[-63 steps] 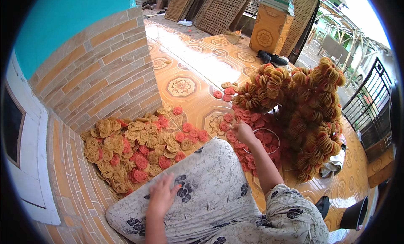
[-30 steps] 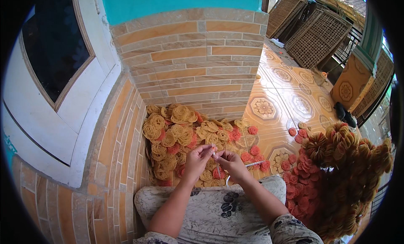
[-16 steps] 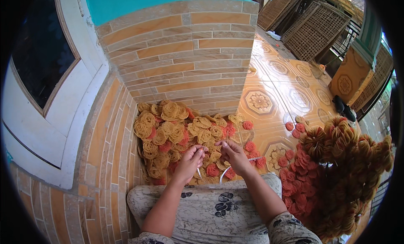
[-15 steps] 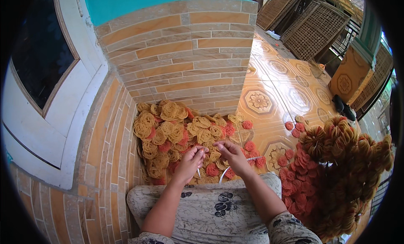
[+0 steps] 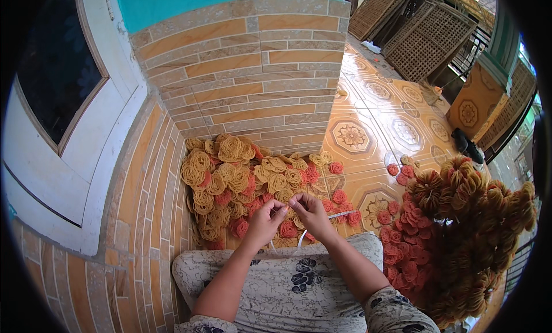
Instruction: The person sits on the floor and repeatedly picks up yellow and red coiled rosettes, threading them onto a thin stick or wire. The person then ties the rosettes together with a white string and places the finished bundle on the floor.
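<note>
White string point(image 5: 303, 236): thin strand pinched at the fingertips of both hands, hanging toward the lap. Left hand point(image 5: 264, 221) and right hand point(image 5: 310, 213), each grip clenched on it, nearly touching above the floral cloth point(image 5: 299, 281). Yellow and red round crackers point(image 5: 241, 178) heaped on the tiled floor point(image 5: 368, 126) beside the brick wall point(image 5: 241, 74); strung bundle point(image 5: 477, 218) at right.

No packages, labels, signs, screens visible.

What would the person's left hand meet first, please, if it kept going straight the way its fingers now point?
The left hand points up and right toward the right hand; their fingertips nearly touch, so it would probably meet those fingers first. Beyond lies the pile of yellow and red discs, though depth is unclear.
</note>
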Motion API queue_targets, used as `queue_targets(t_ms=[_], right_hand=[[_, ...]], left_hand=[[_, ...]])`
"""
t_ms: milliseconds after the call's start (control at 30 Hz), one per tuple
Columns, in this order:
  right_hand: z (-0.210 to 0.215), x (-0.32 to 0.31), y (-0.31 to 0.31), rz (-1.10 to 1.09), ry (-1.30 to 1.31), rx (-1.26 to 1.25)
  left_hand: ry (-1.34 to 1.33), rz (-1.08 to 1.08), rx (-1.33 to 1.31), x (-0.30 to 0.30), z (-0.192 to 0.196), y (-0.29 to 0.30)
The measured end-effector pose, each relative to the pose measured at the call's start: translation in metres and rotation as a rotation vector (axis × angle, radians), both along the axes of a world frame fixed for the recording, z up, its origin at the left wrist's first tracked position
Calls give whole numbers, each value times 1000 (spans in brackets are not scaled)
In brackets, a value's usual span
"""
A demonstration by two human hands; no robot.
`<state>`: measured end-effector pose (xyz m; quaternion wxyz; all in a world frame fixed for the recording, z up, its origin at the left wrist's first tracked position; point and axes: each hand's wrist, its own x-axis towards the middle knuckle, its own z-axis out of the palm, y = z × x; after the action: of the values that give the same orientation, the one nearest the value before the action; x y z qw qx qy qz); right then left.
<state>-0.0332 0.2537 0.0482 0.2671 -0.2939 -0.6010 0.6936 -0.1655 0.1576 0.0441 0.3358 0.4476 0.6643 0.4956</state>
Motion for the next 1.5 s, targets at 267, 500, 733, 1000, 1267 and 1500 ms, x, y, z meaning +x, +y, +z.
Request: queue_targets(t_ms=[267,500,733,1000,1267,1500], right_hand=[[4,3,4,-14,155,-251],[3,2,4,-21,359,-291],[-1,-1,1,-55,380,-294],[-1,-3,-2,-23,369,-224],[-3,-3,-3,-23,335,-180],[-1,-2,-7,-32,307,-92]], left_hand=[[-245,146,108,-5,8,-1],[-530,158,161,0,8,-2],[-723,148,173,0,5,-3],[-779,141,181,0,2,-3],[-837,170,181,-1,2,-2],[-848,221,141,2,2,-2]])
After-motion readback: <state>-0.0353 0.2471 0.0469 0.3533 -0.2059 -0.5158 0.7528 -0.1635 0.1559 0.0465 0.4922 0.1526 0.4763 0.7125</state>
